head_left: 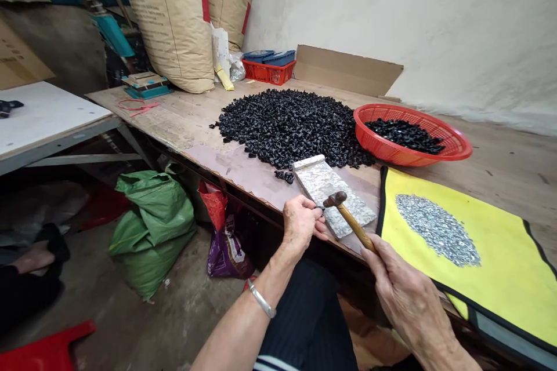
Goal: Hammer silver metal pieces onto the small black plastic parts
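My right hand [402, 281] is wrapped round the wooden handle of a hammer [354, 225]. The hammer's rusty head is over the near part of a worn, speckled metal-looking block [333, 188]. Fingers of my left hand [302, 220] pinch a small black plastic piece [321, 208] at the block's left edge, just beside the hammer head; most of the piece is hidden. Beyond the block spreads a big heap of small black plastic clips [291, 122]. A pile of small shiny metal bits [437, 229] lies on a yellow cloth [505, 255] to the right.
A red mesh basket [456, 148] holding more black pieces stands right of the heap. At the back are a small red crate [270, 72], a cardboard strip [348, 69] and large paper sacks [167, 23]. A green sack [152, 232] sits on the floor at left.
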{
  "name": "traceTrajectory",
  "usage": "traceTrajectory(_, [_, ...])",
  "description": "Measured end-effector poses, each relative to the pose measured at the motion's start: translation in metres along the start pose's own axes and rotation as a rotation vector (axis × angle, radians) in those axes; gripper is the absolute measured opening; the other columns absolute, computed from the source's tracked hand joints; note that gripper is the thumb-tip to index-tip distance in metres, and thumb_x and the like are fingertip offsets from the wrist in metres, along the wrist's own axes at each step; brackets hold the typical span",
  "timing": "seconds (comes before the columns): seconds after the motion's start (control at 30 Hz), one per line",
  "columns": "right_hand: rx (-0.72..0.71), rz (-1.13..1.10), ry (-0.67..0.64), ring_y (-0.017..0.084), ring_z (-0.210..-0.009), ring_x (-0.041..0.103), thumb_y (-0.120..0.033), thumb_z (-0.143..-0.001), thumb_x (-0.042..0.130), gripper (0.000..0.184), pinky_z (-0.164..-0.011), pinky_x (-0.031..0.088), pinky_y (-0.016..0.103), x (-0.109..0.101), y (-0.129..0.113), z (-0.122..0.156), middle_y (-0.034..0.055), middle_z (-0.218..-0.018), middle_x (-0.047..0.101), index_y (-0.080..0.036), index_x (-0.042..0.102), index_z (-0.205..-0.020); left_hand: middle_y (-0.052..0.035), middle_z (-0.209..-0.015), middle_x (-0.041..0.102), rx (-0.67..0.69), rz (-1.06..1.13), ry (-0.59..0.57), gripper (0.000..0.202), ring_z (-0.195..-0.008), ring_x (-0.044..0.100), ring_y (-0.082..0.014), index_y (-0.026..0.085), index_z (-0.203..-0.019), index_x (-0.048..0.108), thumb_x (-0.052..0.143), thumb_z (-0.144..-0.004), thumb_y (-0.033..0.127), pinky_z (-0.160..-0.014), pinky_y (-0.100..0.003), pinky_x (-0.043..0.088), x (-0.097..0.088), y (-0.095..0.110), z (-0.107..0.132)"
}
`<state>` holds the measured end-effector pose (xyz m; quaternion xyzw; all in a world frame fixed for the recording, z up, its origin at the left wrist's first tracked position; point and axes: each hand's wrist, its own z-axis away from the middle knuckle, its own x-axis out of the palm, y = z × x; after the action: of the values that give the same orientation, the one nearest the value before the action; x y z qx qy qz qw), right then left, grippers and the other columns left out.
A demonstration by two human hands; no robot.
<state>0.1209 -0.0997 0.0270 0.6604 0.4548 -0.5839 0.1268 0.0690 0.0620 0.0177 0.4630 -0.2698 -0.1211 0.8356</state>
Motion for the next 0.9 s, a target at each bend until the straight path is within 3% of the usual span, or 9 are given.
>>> traceTrajectory(0.17, [-0.099,0.122,0.048,0.021,-0.069,0.067,-0.036,-0.088,0.039,0.037,-0.058,0.050,0.028,-0.007,-0.001,0.001,0.0078,-0.099,0.070,-0.020,0.060,-0.113,0.0030,-0.040,0.053,-0.010,0.021,-0.006,0.020,-0.029,0.050,-0.0103,0.016,-0.061,0.044,0.062,-0.061,0.008,-0.029,-0.020,0.045,-0.001,0.000,0.000])
traceTrajectory(0.3, [-0.130,0.128,0.256,0.021,-0.082,0.067,-0.034,-0.088,0.044,0.036,-0.068,0.050,0.027,-0.018,-0.011,0.002,0.0075,-0.105,0.068,-0.020,0.057,-0.118,0.0022,-0.040,0.054,-0.009,0.031,-0.021,0.021,-0.030,0.050,-0.0111,0.016,-0.060,0.044,0.064,-0.061,0.008,-0.029,-0.022,0.045,-0.001,0.000,0.000])
traceTrajectory(0.37, [-0.169,0.174,0.308,0.020,-0.077,0.067,-0.031,-0.088,0.044,0.036,-0.065,0.049,0.026,-0.016,-0.015,0.003,0.0090,-0.103,0.069,-0.018,0.055,-0.120,0.0019,-0.040,0.054,-0.007,0.032,-0.015,0.020,-0.029,0.050,-0.0112,0.015,-0.060,0.045,0.064,-0.061,0.008,-0.029,-0.022,0.045,-0.001,0.000,0.000])
traceTrajectory(0.57, [-0.289,0.474,0.092,0.016,-0.041,0.057,-0.022,-0.090,0.032,0.036,-0.041,0.035,0.026,-0.002,-0.013,0.004,0.0061,-0.072,0.069,-0.016,0.058,-0.113,0.0020,-0.038,0.053,-0.025,0.026,0.020,0.018,-0.028,0.049,-0.0119,0.015,-0.058,0.044,0.057,-0.063,0.003,-0.029,-0.024,0.046,0.000,0.000,0.001])
traceTrajectory(0.7, [-0.300,0.493,0.108,0.015,-0.039,0.056,-0.023,-0.089,0.034,0.034,-0.039,0.033,0.026,-0.005,-0.012,0.004,0.0052,-0.067,0.068,-0.017,0.058,-0.112,0.0013,-0.038,0.054,-0.010,0.021,0.010,0.017,-0.029,0.051,-0.0125,0.015,-0.059,0.045,0.053,-0.063,0.002,-0.030,-0.024,0.047,-0.001,0.001,0.003])
traceTrajectory(0.9, [-0.212,0.432,0.000,0.016,-0.043,0.058,-0.024,-0.089,0.033,0.035,-0.039,0.036,0.026,-0.008,-0.011,0.003,0.0055,-0.075,0.070,-0.021,0.059,-0.111,0.0012,-0.040,0.056,-0.002,0.030,-0.031,0.018,-0.030,0.052,-0.0129,0.015,-0.061,0.044,0.052,-0.060,-0.001,-0.031,-0.025,0.048,-0.003,0.000,0.004])
